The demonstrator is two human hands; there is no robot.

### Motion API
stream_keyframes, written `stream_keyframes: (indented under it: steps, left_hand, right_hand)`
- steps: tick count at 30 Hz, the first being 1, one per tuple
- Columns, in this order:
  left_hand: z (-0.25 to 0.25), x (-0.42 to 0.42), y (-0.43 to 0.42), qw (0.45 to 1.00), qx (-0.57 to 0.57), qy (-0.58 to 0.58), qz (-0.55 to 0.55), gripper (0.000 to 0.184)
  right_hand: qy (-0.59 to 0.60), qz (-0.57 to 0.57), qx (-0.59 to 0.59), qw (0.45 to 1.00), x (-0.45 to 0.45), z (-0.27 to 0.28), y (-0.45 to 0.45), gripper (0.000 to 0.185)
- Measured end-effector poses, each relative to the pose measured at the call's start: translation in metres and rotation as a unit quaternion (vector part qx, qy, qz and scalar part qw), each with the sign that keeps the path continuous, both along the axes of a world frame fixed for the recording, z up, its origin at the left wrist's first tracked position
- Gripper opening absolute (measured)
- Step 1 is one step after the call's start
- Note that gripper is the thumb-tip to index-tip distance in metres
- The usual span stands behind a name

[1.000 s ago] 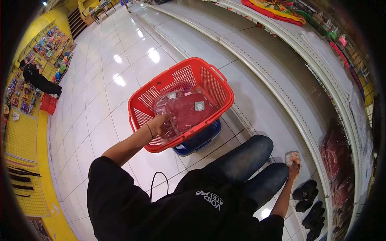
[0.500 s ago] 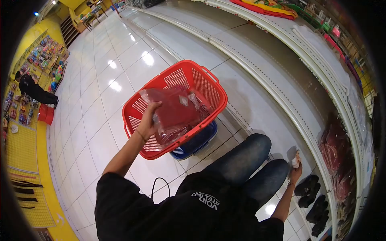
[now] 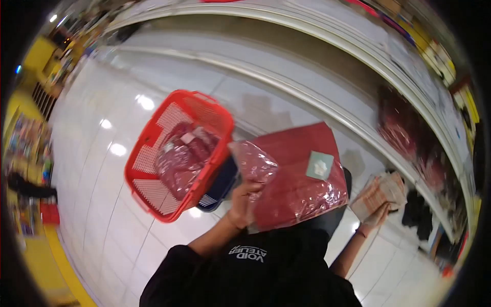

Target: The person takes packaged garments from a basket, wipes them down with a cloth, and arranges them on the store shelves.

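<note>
My left hand (image 3: 241, 203) grips the left edge of a dark red folded garment in a clear plastic bag (image 3: 286, 179). A green square label with a white emblem shows on its front. The packet is held above my lap, right of the red basket (image 3: 188, 192). More red bagged garments (image 3: 179, 166) lie inside that basket. At the right, my right hand (image 3: 377, 215) is closed on a crumpled white-and-orange cloth (image 3: 381, 192), near the lower shelf.
A dark blue basket (image 3: 214, 198) stands beneath the red one. Long white shelves (image 3: 245, 69) curve along the far and right sides. Red bagged garments (image 3: 401, 128) sit on the right shelf, with black items (image 3: 418, 217) below. Another person (image 3: 30, 187) is at the left.
The bagged garment has come out of the red basket to above my lap in my left hand. My right hand has lifted the cloth, which shows more spread out. The view has turned right.
</note>
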State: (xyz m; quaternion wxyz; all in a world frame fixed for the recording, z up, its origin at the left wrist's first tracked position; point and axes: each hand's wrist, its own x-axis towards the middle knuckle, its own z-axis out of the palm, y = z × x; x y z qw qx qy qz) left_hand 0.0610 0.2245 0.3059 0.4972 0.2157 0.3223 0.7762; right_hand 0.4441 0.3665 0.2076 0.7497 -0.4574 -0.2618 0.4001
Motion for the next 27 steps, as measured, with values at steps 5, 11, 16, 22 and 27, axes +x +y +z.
stream_keyframes:
  steps: [5, 11, 16, 22, 27]
  left_hand:
    - [-0.073, 0.075, 0.058, 0.811, -0.285, -0.343, -0.379, 0.027]
    - [-0.139, 0.121, 0.080, 0.832, -0.285, -0.199, -0.433, 0.029]
    - [-0.133, 0.123, 0.076, 0.850, -0.239, -0.156, -0.442, 0.040]
    - [-0.155, 0.110, 0.069, 0.843, -0.180, -0.192, -0.469, 0.048]
    - [-0.151, 0.115, 0.076, 0.856, -0.217, -0.180, -0.434, 0.036]
  right_hand:
    - [0.212, 0.044, 0.075, 0.973, 0.032, 0.021, -0.055, 0.057]
    - [0.088, -0.093, 0.011, 0.992, 0.046, 0.034, -0.095, 0.054]
    - [-0.186, 0.094, -0.203, 0.957, 0.009, 0.027, -0.112, 0.053]
    - [-0.682, 0.200, 0.049, 0.702, -0.136, 0.043, -0.077, 0.049]
    - [-0.733, 0.153, -0.059, 0.661, -0.120, 0.020, -0.055, 0.051]
